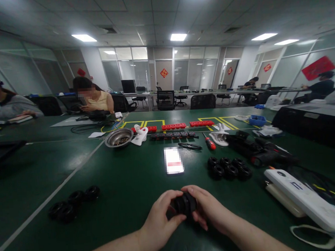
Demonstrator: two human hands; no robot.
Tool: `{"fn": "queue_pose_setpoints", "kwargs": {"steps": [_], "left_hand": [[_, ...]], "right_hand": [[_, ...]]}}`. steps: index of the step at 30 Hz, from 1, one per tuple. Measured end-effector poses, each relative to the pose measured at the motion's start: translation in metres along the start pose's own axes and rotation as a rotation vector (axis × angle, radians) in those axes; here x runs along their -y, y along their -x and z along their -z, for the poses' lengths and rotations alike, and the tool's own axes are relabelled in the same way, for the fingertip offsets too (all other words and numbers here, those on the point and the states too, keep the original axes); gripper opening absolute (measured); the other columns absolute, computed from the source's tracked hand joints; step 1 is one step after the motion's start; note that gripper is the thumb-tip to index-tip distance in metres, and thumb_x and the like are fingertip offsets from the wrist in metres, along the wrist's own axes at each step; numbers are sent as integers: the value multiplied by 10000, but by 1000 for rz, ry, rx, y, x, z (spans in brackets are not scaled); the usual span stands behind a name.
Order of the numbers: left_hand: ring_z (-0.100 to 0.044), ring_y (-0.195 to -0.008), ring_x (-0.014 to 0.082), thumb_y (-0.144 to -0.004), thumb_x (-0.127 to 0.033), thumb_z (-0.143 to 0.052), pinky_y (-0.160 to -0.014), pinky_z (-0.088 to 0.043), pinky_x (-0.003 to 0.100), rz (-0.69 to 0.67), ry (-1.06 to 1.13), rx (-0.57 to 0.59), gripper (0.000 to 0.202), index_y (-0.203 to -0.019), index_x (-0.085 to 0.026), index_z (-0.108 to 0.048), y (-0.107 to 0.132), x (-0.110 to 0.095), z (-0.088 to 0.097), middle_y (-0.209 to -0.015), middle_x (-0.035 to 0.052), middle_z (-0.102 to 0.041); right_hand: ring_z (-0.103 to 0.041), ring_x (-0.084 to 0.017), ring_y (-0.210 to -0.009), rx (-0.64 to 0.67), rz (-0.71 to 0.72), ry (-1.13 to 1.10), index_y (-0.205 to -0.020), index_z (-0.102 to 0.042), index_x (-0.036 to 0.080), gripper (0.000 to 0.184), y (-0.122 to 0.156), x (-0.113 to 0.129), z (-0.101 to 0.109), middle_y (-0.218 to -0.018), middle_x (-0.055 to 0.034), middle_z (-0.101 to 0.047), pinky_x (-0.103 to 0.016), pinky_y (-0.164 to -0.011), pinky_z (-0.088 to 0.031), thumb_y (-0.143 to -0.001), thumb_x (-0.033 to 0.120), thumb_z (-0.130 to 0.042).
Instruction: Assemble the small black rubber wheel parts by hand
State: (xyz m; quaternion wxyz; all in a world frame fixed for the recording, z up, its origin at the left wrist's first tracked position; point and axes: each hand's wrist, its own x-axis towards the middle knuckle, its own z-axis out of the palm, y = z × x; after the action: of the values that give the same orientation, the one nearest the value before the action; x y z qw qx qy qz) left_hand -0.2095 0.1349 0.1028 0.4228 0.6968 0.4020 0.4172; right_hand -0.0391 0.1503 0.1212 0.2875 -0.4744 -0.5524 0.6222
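Observation:
Both my hands meet over the green table's near middle, around a black round part with a ridged edge. Fingers and thumb of my left hand are closed on its left side. My right hand grips its right side, with some fingers hidden behind it. Whether it is one piece or two joined pieces I cannot tell. Off to the right sit several black ring-shaped parts in two rows. A looser group of similar black parts lies on the left.
Beyond my hands lies a bright-screened phone. Farther back are a metal bowl, a black strip, red strips, glasses and a red screwdriver. A white device stands right. People sit across the room.

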Motion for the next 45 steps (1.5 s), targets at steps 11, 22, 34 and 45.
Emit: {"fn": "queue_pose_setpoints", "kwargs": {"steps": [11,22,34,45], "left_hand": [[-565,-848,205,-759,-435,-506,-668,-466,305,243,249,-61,384,-1040,-176,-464,-4,0,-2,-976,93,-559],[-555,-791,169,-647,-363,-673,-578,-446,245,256,603,98,479,-1014,-200,-411,-4,3,-7,-940,41,-526],[-601,-560,149,-591,-566,-615,-385,-407,185,366,571,72,574,-919,-202,-318,-9,8,-5,-805,24,-541],[-578,-559,130,-640,-550,-583,-402,-387,188,335,515,83,555,-989,-170,-378,-7,11,-6,-792,36,-546]], "right_hand": [[-562,-129,-594,-47,361,120,-1091,-427,188,408,-2,-8,3,-819,-41,-601,-272,-539,-487,-725,318,-552],[-548,-182,-789,-240,554,569,-1191,-374,171,471,10,-2,1,-1012,-92,-547,-294,-645,-475,-771,332,-514],[-511,-191,-915,-121,572,579,-1201,-377,212,514,11,-1,6,-1045,-62,-525,-344,-814,-413,-725,214,-572],[-556,-205,-833,-140,549,738,-1026,-528,186,256,10,1,3,-922,-66,-608,-339,-737,-448,-774,232,-541]]}}
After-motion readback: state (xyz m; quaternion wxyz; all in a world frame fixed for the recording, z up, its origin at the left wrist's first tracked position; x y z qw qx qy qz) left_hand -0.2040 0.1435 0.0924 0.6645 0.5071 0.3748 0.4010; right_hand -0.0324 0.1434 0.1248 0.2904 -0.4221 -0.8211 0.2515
